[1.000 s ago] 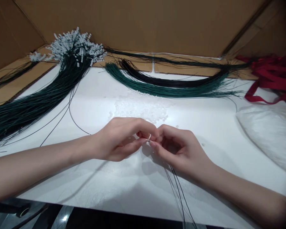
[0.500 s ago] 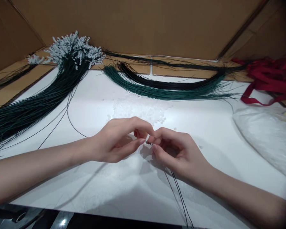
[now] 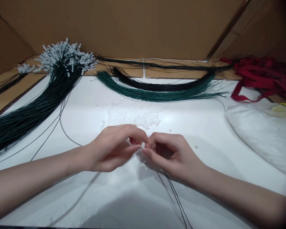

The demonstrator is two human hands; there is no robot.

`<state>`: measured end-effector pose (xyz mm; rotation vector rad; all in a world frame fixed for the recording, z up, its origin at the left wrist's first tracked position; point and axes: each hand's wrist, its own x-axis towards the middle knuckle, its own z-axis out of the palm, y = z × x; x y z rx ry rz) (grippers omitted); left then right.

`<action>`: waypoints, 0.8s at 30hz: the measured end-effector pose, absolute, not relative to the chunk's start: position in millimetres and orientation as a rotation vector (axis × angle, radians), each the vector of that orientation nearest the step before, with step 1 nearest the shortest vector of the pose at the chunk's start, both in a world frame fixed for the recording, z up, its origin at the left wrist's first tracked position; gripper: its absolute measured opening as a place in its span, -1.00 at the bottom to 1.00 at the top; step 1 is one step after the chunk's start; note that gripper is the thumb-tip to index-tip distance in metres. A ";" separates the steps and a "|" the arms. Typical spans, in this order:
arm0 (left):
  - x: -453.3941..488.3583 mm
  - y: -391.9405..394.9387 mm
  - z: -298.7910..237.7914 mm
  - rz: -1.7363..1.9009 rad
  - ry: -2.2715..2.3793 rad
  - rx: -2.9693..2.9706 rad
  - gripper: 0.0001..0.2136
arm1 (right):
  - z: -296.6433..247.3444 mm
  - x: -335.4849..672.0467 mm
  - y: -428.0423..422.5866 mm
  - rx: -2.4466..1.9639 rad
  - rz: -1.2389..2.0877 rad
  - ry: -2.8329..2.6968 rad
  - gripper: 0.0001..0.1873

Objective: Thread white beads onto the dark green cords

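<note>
Your right hand [image 3: 181,154] pinches dark wires [image 3: 168,178]; your left hand [image 3: 107,148] curls narrowly, hold unclear. Slackened fingertips could drop them.

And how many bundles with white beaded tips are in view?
2. The large bundle lies at the left of the white table; the small bundle lies farther left, on the cardboard. Others could be hidden beneath.

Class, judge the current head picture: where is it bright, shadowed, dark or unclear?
Head view: glare on the white tabletop, so the white pieces barely stand out; head view: soft shadows below the right hand; head view: upper right corner dark; head view: detail between the fingertips too small to read.
</note>
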<state>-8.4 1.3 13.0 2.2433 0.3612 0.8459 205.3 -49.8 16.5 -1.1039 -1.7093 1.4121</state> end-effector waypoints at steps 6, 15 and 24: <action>-8.3 0.3 13.1 0.835 0.341 2.192 -0.73 | 16.2 206.6 -49.5 -1.105 1.402 -1.727 -0.80; -7.3 0.5 13.0 1.017 0.596 2.224 -0.80 | 17.8 207.4 -50.5 -1.141 1.349 -1.778 -0.80; 0.2 1.5 16.1 0.844 1.178 2.512 -0.85 | 22.0 207.6 -48.9 -1.127 1.348 -1.816 -0.81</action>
